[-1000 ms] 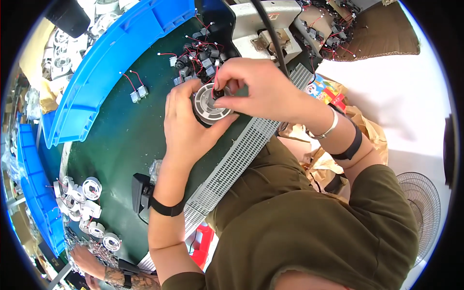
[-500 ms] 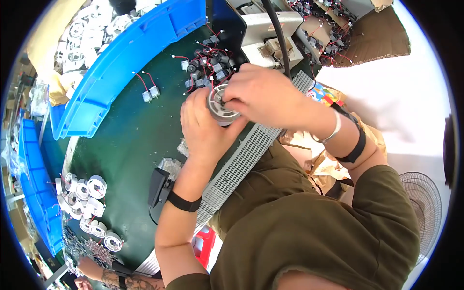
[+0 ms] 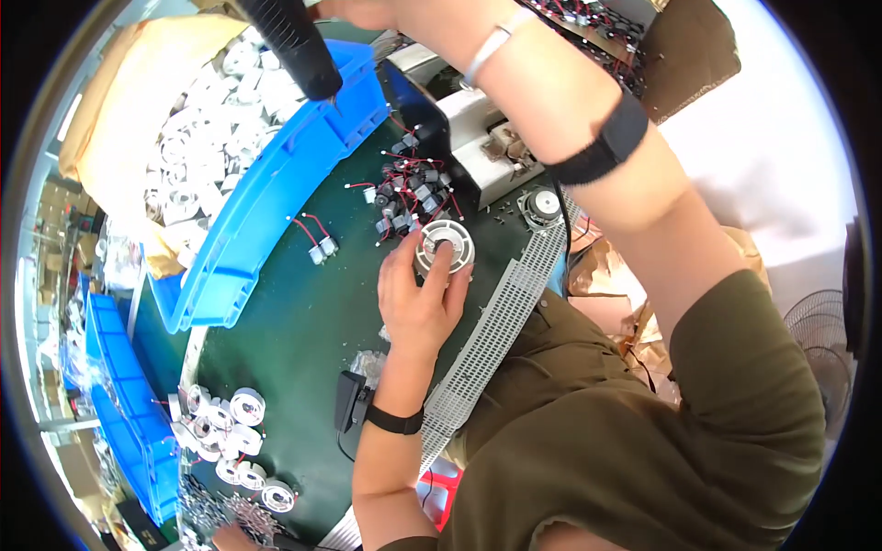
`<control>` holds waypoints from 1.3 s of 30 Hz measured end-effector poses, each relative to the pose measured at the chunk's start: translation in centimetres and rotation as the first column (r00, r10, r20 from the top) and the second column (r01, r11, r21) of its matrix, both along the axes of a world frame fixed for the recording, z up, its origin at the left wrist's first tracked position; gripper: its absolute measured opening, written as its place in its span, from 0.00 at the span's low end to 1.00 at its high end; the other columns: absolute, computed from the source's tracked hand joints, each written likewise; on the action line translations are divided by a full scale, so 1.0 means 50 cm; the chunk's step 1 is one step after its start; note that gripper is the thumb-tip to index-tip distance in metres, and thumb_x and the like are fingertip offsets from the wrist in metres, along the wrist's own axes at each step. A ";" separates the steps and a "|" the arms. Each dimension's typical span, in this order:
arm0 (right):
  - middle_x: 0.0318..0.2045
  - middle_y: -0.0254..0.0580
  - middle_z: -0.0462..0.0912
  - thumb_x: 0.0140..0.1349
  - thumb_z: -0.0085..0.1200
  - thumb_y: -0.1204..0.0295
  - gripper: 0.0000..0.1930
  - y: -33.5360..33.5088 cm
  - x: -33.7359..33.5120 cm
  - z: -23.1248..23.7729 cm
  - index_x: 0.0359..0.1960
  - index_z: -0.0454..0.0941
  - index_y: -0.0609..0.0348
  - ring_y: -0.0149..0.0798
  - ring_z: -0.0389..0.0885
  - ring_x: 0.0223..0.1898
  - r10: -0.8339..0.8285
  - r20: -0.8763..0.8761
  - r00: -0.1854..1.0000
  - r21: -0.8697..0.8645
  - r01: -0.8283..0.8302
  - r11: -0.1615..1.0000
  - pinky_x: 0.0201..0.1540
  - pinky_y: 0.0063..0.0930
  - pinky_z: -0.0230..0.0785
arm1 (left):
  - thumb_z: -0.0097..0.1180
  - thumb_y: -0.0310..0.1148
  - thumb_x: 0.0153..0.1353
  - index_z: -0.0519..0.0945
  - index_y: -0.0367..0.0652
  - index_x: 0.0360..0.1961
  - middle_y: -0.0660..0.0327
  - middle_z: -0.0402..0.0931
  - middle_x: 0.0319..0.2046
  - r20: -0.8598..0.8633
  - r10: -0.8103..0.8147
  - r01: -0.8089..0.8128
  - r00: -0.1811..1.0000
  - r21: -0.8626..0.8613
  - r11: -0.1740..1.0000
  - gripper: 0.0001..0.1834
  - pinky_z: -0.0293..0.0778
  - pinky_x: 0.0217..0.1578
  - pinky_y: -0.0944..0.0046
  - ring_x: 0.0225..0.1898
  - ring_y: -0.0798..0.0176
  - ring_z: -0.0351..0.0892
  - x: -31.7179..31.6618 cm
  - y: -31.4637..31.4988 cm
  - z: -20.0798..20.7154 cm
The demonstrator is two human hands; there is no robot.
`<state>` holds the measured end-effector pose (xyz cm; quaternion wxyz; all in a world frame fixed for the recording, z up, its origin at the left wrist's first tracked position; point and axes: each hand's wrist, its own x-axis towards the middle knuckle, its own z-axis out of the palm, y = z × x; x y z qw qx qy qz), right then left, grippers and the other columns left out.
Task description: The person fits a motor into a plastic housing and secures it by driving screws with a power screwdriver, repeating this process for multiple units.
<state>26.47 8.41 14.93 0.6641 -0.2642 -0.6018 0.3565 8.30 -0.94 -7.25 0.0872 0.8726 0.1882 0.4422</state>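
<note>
Bare and curled, the left hand [image 3: 415, 301] holds a round housing [image 3: 460, 242] by its rim, the index finger laid over the middle and the thumb along the lower right edge. Well apart, the right hand [image 3: 360, 11] is at the top edge beside a black handheld tool [image 3: 308, 57]; partly cut off, it does not show whether its fingers grip that tool. The housing sits over the green table [image 3: 299, 303], just below a heap of small motors [image 3: 413, 195]. It looks pale grey-white and ring-shaped, open side up, its darker centre mostly covered.
</note>
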 end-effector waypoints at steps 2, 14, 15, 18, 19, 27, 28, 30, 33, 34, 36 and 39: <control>0.32 0.37 0.76 0.56 0.59 0.67 0.16 -0.005 0.023 -0.004 0.42 0.72 0.62 0.29 0.73 0.34 0.206 0.089 0.974 -0.145 -0.192 0.971 0.37 0.21 0.68 | 0.67 0.33 0.42 0.79 0.46 0.40 0.47 0.72 0.46 -0.003 -0.031 0.031 1.000 -0.031 0.999 0.20 0.72 0.39 0.55 0.41 0.47 0.75 0.002 0.004 -0.002; 0.18 0.34 0.74 0.55 0.58 0.75 0.05 -0.264 0.121 -0.134 0.27 0.74 0.61 0.25 0.71 0.17 -0.351 0.045 0.935 -0.046 0.353 0.934 0.19 0.18 0.62 | 0.67 0.29 0.42 0.81 0.43 0.41 0.45 0.69 0.49 0.027 -0.031 0.034 0.999 -0.139 0.990 0.20 0.74 0.42 0.57 0.45 0.47 0.74 -0.012 0.013 -0.022; 0.18 0.33 0.74 0.55 0.58 0.75 0.05 -0.265 0.125 -0.143 0.28 0.74 0.61 0.25 0.71 0.16 -0.370 -0.023 0.929 -0.033 0.369 0.929 0.19 0.18 0.62 | 0.67 0.29 0.42 0.81 0.43 0.41 0.45 0.69 0.49 0.020 -0.032 0.035 0.999 -0.144 0.989 0.20 0.74 0.42 0.57 0.45 0.47 0.74 -0.013 0.013 -0.024; 0.18 0.32 0.74 0.56 0.57 0.74 0.05 -0.259 0.135 -0.161 0.30 0.75 0.63 0.25 0.71 0.16 -0.388 -0.128 0.913 0.002 0.391 0.920 0.19 0.18 0.62 | 0.67 0.28 0.42 0.81 0.43 0.41 0.46 0.69 0.49 0.026 -0.036 0.039 0.999 -0.144 0.989 0.20 0.74 0.42 0.57 0.45 0.48 0.74 -0.012 0.012 -0.026; 0.18 0.32 0.74 0.56 0.57 0.74 0.06 -0.259 0.138 -0.166 0.30 0.75 0.63 0.25 0.71 0.16 -0.382 -0.103 0.918 -0.001 0.384 0.923 0.19 0.18 0.62 | 0.66 0.28 0.43 0.81 0.43 0.41 0.46 0.69 0.48 0.028 -0.041 0.045 0.999 -0.131 0.990 0.20 0.74 0.41 0.57 0.45 0.47 0.74 -0.011 0.012 -0.025; 0.18 0.34 0.75 0.56 0.58 0.72 0.08 -0.263 0.135 -0.187 0.32 0.75 0.63 0.26 0.72 0.17 -0.400 -0.083 0.913 -0.034 0.399 0.916 0.20 0.18 0.63 | 0.66 0.27 0.43 0.80 0.40 0.41 0.44 0.69 0.48 0.047 -0.064 0.069 0.997 -0.110 0.992 0.20 0.74 0.42 0.56 0.44 0.46 0.74 -0.009 0.012 -0.020; 0.19 0.34 0.75 0.56 0.59 0.72 0.09 -0.263 0.135 -0.187 0.33 0.74 0.64 0.26 0.72 0.18 -0.388 -0.096 0.916 -0.029 0.388 0.921 0.21 0.18 0.64 | 0.66 0.27 0.43 0.80 0.40 0.41 0.44 0.69 0.48 0.049 -0.065 0.071 0.997 -0.119 0.990 0.20 0.74 0.41 0.56 0.45 0.46 0.74 -0.009 0.011 -0.021; 0.19 0.34 0.75 0.56 0.59 0.72 0.10 -0.261 0.134 -0.189 0.34 0.74 0.64 0.26 0.72 0.18 -0.375 -0.108 0.921 -0.025 0.374 0.927 0.21 0.19 0.64 | 0.66 0.27 0.43 0.80 0.40 0.41 0.44 0.69 0.48 0.052 -0.063 0.069 0.997 -0.131 0.989 0.20 0.74 0.41 0.56 0.45 0.46 0.74 -0.009 0.011 -0.021; 0.20 0.35 0.75 0.55 0.59 0.73 0.11 -0.264 0.134 -0.191 0.35 0.73 0.65 0.26 0.72 0.18 -0.391 -0.065 0.918 -0.009 0.392 0.920 0.21 0.19 0.64 | 0.66 0.28 0.43 0.80 0.40 0.41 0.43 0.69 0.47 0.053 -0.064 0.070 0.997 -0.109 0.992 0.20 0.74 0.41 0.57 0.44 0.47 0.74 -0.005 0.011 -0.020; 0.20 0.35 0.75 0.55 0.59 0.74 0.11 -0.264 0.131 -0.190 0.36 0.73 0.65 0.27 0.72 0.18 -0.397 -0.070 0.915 -0.018 0.396 0.918 0.21 0.20 0.65 | 0.67 0.28 0.42 0.80 0.40 0.41 0.43 0.71 0.47 0.051 -0.055 0.061 0.997 -0.110 0.992 0.20 0.75 0.40 0.57 0.43 0.47 0.75 -0.008 0.011 -0.018; 0.20 0.35 0.75 0.55 0.58 0.75 0.11 -0.273 0.119 -0.188 0.36 0.72 0.66 0.28 0.72 0.18 -0.395 -0.076 0.915 -0.029 0.394 0.919 0.21 0.20 0.65 | 0.67 0.28 0.42 0.80 0.41 0.41 0.43 0.72 0.46 0.048 -0.039 0.044 0.998 -0.111 0.993 0.20 0.75 0.40 0.58 0.42 0.48 0.76 -0.013 0.012 -0.015; 0.19 0.39 0.74 0.56 0.56 0.74 0.12 -0.289 0.113 -0.190 0.39 0.71 0.67 0.31 0.73 0.17 -0.303 -0.201 0.932 -0.119 0.284 0.952 0.21 0.22 0.66 | 0.68 0.30 0.40 0.81 0.42 0.37 0.45 0.75 0.43 0.027 -0.003 0.004 1.000 -0.016 1.000 0.18 0.76 0.37 0.59 0.39 0.49 0.79 -0.009 0.018 -0.012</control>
